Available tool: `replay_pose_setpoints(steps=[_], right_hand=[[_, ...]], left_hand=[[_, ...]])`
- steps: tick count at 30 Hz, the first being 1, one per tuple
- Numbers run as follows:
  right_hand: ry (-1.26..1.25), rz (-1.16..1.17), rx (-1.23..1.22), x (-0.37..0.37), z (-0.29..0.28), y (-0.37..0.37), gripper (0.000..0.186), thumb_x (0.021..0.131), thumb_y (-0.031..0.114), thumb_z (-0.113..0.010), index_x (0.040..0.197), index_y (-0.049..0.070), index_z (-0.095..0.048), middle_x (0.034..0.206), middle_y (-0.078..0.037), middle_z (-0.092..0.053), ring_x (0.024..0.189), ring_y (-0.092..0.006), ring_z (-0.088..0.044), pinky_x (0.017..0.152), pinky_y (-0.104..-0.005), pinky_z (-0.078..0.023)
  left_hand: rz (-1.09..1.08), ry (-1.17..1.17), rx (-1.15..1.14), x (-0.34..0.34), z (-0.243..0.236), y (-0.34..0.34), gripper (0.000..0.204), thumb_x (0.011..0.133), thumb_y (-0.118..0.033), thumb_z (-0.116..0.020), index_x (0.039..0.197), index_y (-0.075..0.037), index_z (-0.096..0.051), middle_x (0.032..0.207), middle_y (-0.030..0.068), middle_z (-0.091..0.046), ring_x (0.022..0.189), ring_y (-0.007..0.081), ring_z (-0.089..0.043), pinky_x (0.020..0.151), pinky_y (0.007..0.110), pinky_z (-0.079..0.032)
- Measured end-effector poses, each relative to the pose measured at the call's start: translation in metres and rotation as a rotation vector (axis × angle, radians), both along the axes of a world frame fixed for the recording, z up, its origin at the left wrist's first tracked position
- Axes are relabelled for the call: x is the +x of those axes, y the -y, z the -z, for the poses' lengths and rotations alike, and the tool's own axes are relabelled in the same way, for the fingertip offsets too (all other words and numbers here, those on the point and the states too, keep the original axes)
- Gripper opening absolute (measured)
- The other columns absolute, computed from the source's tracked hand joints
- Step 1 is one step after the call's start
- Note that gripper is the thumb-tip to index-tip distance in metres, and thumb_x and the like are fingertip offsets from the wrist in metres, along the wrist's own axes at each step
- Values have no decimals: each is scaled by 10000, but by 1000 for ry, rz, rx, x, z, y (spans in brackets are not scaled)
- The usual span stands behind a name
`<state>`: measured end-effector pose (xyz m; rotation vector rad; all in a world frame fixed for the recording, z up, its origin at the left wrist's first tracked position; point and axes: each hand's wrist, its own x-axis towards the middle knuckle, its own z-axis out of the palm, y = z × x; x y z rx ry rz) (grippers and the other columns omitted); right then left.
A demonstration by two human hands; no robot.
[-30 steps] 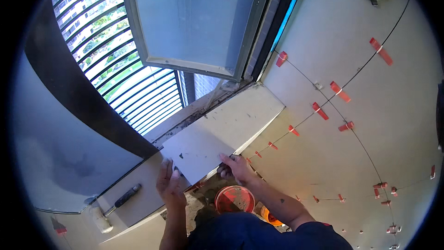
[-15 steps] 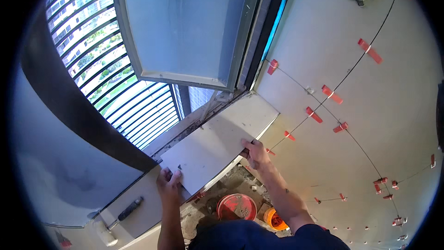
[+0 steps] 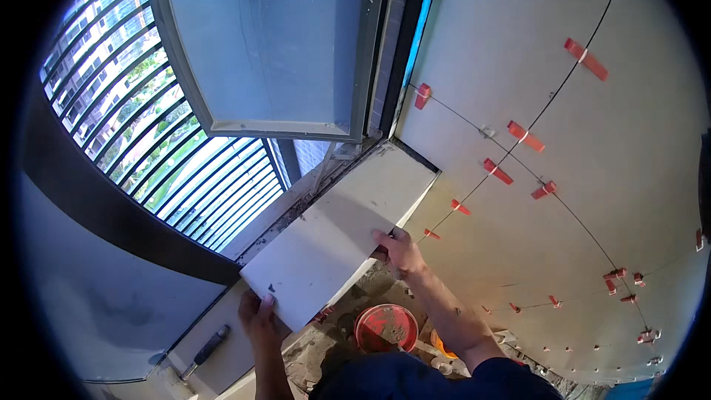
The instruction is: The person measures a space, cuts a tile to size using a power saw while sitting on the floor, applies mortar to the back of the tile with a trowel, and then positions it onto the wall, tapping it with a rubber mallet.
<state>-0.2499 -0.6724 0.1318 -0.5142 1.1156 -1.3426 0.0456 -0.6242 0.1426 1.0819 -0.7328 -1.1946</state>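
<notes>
A pale rectangular tile (image 3: 326, 230) lies on the sill beneath the open window, a dark gap at its wall end. My left hand (image 3: 259, 318) grips its near left end, thumb at the edge, while my right hand (image 3: 398, 252) pinches the right long edge, fingers partly hidden beneath it. A dark-handled mallet (image 3: 209, 348) with a pale head rests on the ledge left of my left hand.
Barred window opening (image 3: 133, 133) at left, beside an open glazed sash (image 3: 259, 44). A tiled wall (image 3: 629, 141) at right holds red levelling clips (image 3: 526, 135). Below are a red bucket (image 3: 385, 326), a partly hidden orange bucket (image 3: 438, 344) and rubble.
My right hand has moved farther along the tile's edge toward the wall. The tile has shifted slightly, showing a dark gap at its wall end. The view has also shifted.
</notes>
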Motion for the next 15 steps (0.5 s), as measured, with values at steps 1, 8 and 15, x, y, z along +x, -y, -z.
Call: replay_pose_setpoints(steps=[1,8,15], right_hand=[[-1,1,-1,4,-4,-4,318,936,85,-554,1216,-57,-502,1119,-167,-611,982,-273,-649,861,-420,-572],[51,55,10,33,-40,-67,425,909,105,-599,1281,-39,-454,1201,-150,-565,1092,-270,-580,916,-428,-506],[-8,292,-68,-4,-43,-193,552,843,144,-715,1298,-22,-450,1216,-129,-535,1105,-254,-535,890,-423,-485]], left_hand=[[1,-1,-1,5,1,-4,165,804,-52,-611,953,7,-568,854,44,-602,790,127,-568,733,258,-438],[58,-45,70,41,-32,-31,257,789,-47,-622,1031,30,-584,941,75,-633,862,140,-586,799,274,-444],[509,92,148,40,-10,-28,293,761,-95,-698,1015,25,-615,893,68,-665,794,157,-619,727,305,-493]])
